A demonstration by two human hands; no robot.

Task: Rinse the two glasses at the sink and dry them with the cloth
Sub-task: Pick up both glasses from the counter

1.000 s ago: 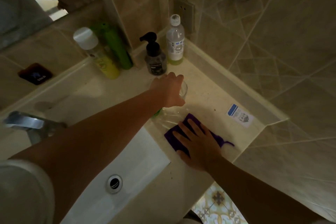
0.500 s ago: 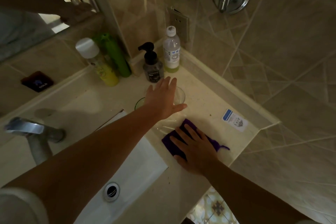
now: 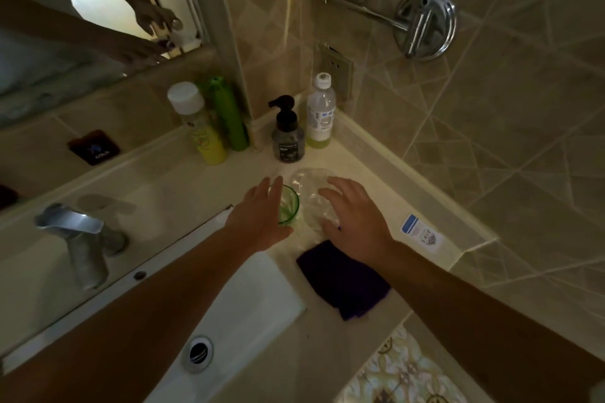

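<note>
Two glasses stand side by side on the beige counter right of the sink (image 3: 248, 298). The green glass (image 3: 288, 203) is the smaller one, and my left hand (image 3: 258, 216) lies over its left side with straight fingers. A wider clear glass (image 3: 311, 193) stands to its right. My right hand (image 3: 353, 219) hovers at the clear glass's right side with fingers spread and loosely bent; whether it touches the glass I cannot tell. The purple cloth (image 3: 343, 281) lies flat on the counter just below my right wrist.
A chrome faucet (image 3: 78, 239) stands left of the basin, whose drain (image 3: 198, 353) shows near my left forearm. Along the back wall stand a yellow bottle (image 3: 199, 127), a green bottle (image 3: 229, 114), a black pump bottle (image 3: 288, 134) and a clear bottle (image 3: 320, 114). A white sticker (image 3: 422, 232) marks the counter's right edge.
My right hand has lifted off the purple cloth and moved up beside the clear glass. My left hand has shifted left from the clear glass onto the green glass.
</note>
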